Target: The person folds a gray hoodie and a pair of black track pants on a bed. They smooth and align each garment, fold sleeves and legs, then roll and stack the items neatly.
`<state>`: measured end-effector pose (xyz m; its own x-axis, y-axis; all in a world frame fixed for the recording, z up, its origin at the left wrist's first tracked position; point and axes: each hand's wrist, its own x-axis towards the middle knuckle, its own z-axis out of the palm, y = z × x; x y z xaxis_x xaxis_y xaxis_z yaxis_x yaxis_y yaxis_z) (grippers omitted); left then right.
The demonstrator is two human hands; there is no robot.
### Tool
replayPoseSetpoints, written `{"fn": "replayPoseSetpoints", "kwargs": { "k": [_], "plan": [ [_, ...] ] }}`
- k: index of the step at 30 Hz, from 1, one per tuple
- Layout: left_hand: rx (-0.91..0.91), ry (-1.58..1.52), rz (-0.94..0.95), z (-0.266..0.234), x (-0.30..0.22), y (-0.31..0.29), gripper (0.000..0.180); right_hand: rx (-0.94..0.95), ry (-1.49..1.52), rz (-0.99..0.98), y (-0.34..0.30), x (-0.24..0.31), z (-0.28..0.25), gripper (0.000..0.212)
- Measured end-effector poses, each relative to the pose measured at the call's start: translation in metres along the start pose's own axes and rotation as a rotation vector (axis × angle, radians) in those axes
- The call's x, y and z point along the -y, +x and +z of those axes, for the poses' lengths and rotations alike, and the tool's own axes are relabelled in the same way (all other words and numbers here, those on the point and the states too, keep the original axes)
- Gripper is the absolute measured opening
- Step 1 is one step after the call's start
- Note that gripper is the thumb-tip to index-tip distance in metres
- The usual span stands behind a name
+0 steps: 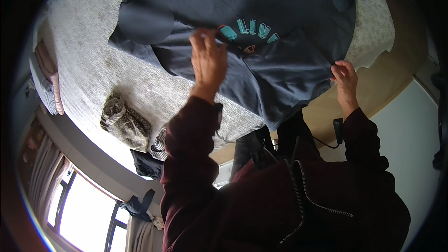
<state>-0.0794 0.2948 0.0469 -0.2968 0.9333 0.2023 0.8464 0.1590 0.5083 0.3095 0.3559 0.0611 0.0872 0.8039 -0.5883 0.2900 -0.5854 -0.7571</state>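
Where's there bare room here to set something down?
Widest: the pale mottled cover left of the dark grey printed garment, above the patterned grey-brown bundle. Smaller: the strip between bundle and garment. Crowded: the garment itself, left hand over it, right hand at its edge.

A home; curtains (47,177), window (86,212), folded cloth (52,74) show it.

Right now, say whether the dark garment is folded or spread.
Spread, though wrinkled: the garment lies broad across the pale cover, its print facing up.
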Motion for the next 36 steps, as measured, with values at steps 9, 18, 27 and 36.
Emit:
{"fn": "replayPoseSetpoints", "kwargs": {
  "k": [9, 18, 27, 36],
  "plan": [
    [0.682, -0.467, -0.313, -0.008, -0.113, -0.171, 0.062, 0.436, -0.031, 0.038, -0.032, 0.13, 0.048, 0.034],
    [0.696, -0.66, -0.613, 0.007, -0.126, -0.213, 0.057, 1.083, 0.053, -0.159, -0.055, 0.166, 0.237, 0.026],
    [0.641, -0.87, -0.782, 0.026, -0.117, -0.238, 0.036, 0.608, -0.445, -0.093, -0.048, 0.054, 0.143, 0.013],
    [0.654, -0.856, -0.729, 0.042, -0.116, -0.263, 0.029, 0.803, -0.269, 0.075, -0.095, -0.044, 0.097, 0.035]
  ]
}}
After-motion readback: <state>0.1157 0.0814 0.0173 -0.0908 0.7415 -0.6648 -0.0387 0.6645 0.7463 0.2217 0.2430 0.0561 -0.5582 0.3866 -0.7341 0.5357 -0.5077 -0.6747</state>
